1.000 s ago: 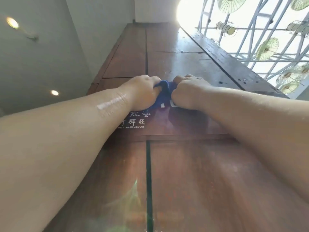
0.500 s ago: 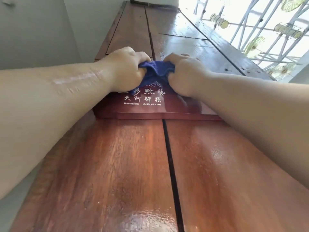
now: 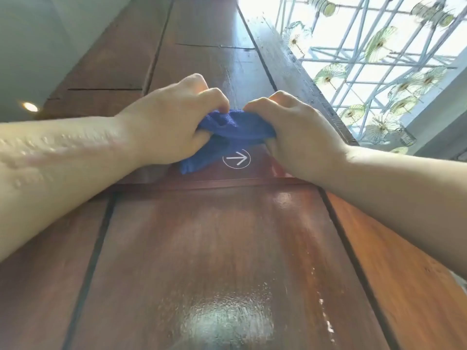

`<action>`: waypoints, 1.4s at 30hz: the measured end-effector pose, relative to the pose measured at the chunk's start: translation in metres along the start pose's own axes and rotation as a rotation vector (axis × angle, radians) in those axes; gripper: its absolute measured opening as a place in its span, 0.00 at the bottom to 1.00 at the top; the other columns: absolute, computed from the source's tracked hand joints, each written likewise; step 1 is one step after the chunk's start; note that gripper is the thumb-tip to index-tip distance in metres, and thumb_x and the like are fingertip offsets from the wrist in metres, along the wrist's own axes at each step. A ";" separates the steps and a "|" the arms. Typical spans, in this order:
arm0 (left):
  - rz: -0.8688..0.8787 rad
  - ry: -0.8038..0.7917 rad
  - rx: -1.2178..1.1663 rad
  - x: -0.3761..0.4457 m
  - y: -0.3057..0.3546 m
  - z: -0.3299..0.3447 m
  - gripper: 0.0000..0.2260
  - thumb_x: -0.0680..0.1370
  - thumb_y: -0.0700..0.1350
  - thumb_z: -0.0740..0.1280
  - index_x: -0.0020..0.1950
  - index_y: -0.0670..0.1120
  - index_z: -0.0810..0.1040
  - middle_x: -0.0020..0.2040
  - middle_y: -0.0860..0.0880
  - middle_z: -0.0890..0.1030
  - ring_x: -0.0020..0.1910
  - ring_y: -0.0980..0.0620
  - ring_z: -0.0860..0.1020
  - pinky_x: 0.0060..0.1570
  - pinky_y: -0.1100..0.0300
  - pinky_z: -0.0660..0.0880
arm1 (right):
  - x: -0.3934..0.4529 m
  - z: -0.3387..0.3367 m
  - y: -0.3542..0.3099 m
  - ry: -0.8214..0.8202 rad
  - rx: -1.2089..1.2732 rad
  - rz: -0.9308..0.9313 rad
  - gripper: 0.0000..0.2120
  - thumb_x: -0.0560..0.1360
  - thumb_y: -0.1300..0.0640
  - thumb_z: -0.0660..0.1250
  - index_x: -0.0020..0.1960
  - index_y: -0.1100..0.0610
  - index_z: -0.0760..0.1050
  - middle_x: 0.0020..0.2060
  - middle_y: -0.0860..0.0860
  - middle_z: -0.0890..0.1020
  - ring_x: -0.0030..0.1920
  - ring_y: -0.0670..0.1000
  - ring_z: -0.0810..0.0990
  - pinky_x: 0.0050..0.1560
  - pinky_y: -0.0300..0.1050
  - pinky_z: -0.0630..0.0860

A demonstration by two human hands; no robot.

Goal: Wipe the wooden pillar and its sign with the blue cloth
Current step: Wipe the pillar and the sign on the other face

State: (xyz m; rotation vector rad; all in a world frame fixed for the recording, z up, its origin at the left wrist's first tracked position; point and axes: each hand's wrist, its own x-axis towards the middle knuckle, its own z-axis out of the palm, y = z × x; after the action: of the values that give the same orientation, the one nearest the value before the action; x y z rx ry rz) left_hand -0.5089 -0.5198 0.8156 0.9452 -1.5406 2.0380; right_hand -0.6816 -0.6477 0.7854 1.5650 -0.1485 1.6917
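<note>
There are two hands, the left [image 3: 166, 122] and the right [image 3: 298, 137], both gripping one blue cloth [image 3: 232, 130]. One wooden pillar [image 3: 214, 248] carries one sign [image 3: 247, 173], on which a single circled arrow [image 3: 236, 158] shows. One lit ceiling lamp [image 3: 29, 106] is in view at the left, and beyond the white lattice at the right hang at least ten pale green parasols [image 3: 328, 75], some too blurred to count surely.
</note>
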 end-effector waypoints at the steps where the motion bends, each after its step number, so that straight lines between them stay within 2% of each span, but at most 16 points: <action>1: 0.001 -0.017 -0.015 0.008 0.014 0.004 0.15 0.72 0.45 0.60 0.58 0.52 0.73 0.51 0.47 0.71 0.41 0.46 0.72 0.43 0.55 0.69 | -0.012 -0.007 0.015 0.004 0.016 0.009 0.22 0.70 0.60 0.61 0.62 0.48 0.72 0.52 0.54 0.76 0.48 0.60 0.76 0.48 0.54 0.75; 5: 0.011 -0.088 -0.077 0.028 0.073 0.016 0.17 0.68 0.54 0.56 0.57 0.57 0.71 0.47 0.52 0.69 0.39 0.44 0.73 0.42 0.54 0.72 | -0.062 -0.028 0.062 -0.036 0.023 -0.011 0.23 0.68 0.62 0.63 0.63 0.50 0.73 0.52 0.53 0.78 0.50 0.59 0.78 0.50 0.51 0.76; 9: 0.043 -0.099 -0.089 0.044 0.114 0.034 0.16 0.69 0.52 0.57 0.56 0.58 0.71 0.48 0.52 0.71 0.39 0.45 0.74 0.42 0.54 0.73 | -0.099 -0.038 0.103 -0.031 0.053 0.011 0.21 0.69 0.64 0.68 0.62 0.54 0.75 0.48 0.54 0.78 0.46 0.52 0.76 0.48 0.37 0.67; 11: 0.094 -0.085 -0.113 0.053 0.128 0.042 0.15 0.70 0.54 0.56 0.54 0.56 0.74 0.47 0.53 0.73 0.43 0.45 0.76 0.42 0.52 0.74 | -0.109 -0.043 0.121 -0.010 0.070 0.020 0.19 0.69 0.62 0.67 0.60 0.55 0.77 0.47 0.54 0.79 0.45 0.48 0.73 0.48 0.34 0.65; 14: 0.133 -0.089 -0.140 0.070 0.139 0.054 0.17 0.69 0.56 0.56 0.49 0.53 0.79 0.44 0.54 0.74 0.46 0.46 0.77 0.43 0.51 0.75 | -0.112 -0.046 0.139 -0.020 0.052 0.028 0.19 0.68 0.62 0.63 0.59 0.55 0.77 0.48 0.54 0.81 0.45 0.52 0.77 0.48 0.39 0.70; 17: 0.078 -0.045 -0.142 0.082 0.146 0.063 0.14 0.69 0.54 0.60 0.48 0.50 0.79 0.45 0.50 0.75 0.45 0.46 0.76 0.46 0.50 0.74 | -0.093 -0.047 0.154 0.004 -0.035 0.027 0.18 0.68 0.62 0.64 0.56 0.54 0.79 0.47 0.54 0.84 0.46 0.58 0.80 0.50 0.45 0.73; 19: 0.018 -0.020 -0.148 0.087 0.156 0.074 0.12 0.69 0.54 0.64 0.46 0.48 0.77 0.45 0.49 0.72 0.43 0.46 0.74 0.47 0.51 0.74 | -0.075 -0.046 0.162 0.038 -0.106 0.021 0.17 0.68 0.63 0.64 0.54 0.53 0.80 0.45 0.54 0.84 0.45 0.59 0.80 0.52 0.47 0.71; 22: -0.009 -0.055 -0.090 0.096 0.168 0.088 0.12 0.70 0.55 0.68 0.43 0.50 0.70 0.45 0.49 0.69 0.42 0.48 0.71 0.44 0.56 0.70 | -0.054 -0.035 0.163 0.023 -0.147 0.107 0.17 0.68 0.56 0.60 0.51 0.46 0.80 0.44 0.50 0.83 0.49 0.59 0.79 0.55 0.49 0.69; 23: -0.008 -0.058 -0.052 0.102 0.169 0.090 0.13 0.70 0.56 0.68 0.41 0.50 0.68 0.43 0.50 0.68 0.42 0.48 0.70 0.44 0.57 0.69 | -0.050 -0.028 0.164 0.013 -0.146 0.160 0.15 0.67 0.55 0.60 0.49 0.43 0.80 0.42 0.49 0.82 0.49 0.59 0.78 0.53 0.50 0.70; 25: -0.006 -0.067 -0.010 0.115 0.168 0.090 0.13 0.69 0.56 0.67 0.39 0.49 0.68 0.39 0.51 0.66 0.42 0.49 0.70 0.46 0.57 0.69 | -0.045 -0.012 0.169 -0.006 -0.134 0.253 0.08 0.67 0.55 0.60 0.39 0.44 0.75 0.34 0.44 0.76 0.45 0.57 0.77 0.44 0.46 0.71; 27: 0.000 -0.056 -0.029 0.120 0.170 0.093 0.13 0.69 0.55 0.67 0.37 0.49 0.68 0.35 0.53 0.63 0.42 0.49 0.71 0.45 0.56 0.70 | -0.044 -0.002 0.174 -0.012 -0.107 0.321 0.10 0.67 0.57 0.63 0.32 0.44 0.67 0.29 0.44 0.70 0.40 0.54 0.74 0.33 0.40 0.63; 28: -0.007 -0.037 -0.049 0.119 0.170 0.096 0.12 0.69 0.55 0.67 0.37 0.49 0.67 0.35 0.54 0.63 0.42 0.49 0.72 0.44 0.57 0.69 | -0.045 -0.001 0.175 0.009 -0.105 0.339 0.10 0.67 0.57 0.64 0.33 0.43 0.68 0.30 0.44 0.71 0.39 0.52 0.74 0.32 0.39 0.61; 31: -0.070 0.069 -0.137 0.106 0.174 0.106 0.13 0.70 0.54 0.68 0.38 0.49 0.66 0.41 0.50 0.66 0.39 0.48 0.70 0.40 0.60 0.64 | -0.045 -0.001 0.171 0.029 -0.080 0.379 0.13 0.69 0.56 0.66 0.49 0.39 0.73 0.42 0.45 0.79 0.42 0.51 0.74 0.40 0.40 0.65; 34: -0.091 0.146 -0.163 0.095 0.178 0.111 0.13 0.71 0.53 0.68 0.38 0.48 0.66 0.42 0.49 0.66 0.38 0.47 0.69 0.40 0.60 0.64 | -0.051 -0.001 0.165 -0.009 -0.056 0.384 0.15 0.71 0.56 0.64 0.55 0.41 0.73 0.50 0.47 0.80 0.47 0.54 0.77 0.43 0.41 0.66; 38: -0.058 0.162 -0.164 0.090 0.180 0.112 0.13 0.70 0.52 0.68 0.37 0.49 0.65 0.41 0.48 0.66 0.36 0.47 0.69 0.39 0.58 0.66 | -0.066 -0.010 0.154 -0.013 0.098 0.441 0.19 0.71 0.61 0.61 0.57 0.43 0.74 0.46 0.50 0.79 0.43 0.54 0.73 0.43 0.42 0.67; 42: -0.036 0.172 -0.119 0.089 0.182 0.110 0.13 0.69 0.52 0.68 0.36 0.49 0.64 0.40 0.49 0.66 0.34 0.47 0.68 0.37 0.59 0.65 | -0.064 -0.017 0.149 -0.014 0.075 0.464 0.23 0.68 0.65 0.58 0.56 0.42 0.74 0.44 0.50 0.77 0.42 0.55 0.71 0.41 0.41 0.65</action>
State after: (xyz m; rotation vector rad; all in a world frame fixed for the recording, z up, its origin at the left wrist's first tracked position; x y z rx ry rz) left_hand -0.6639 -0.6855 0.7756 0.7270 -1.5225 1.9243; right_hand -0.7930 -0.7671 0.7888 1.6884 -0.4929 2.0581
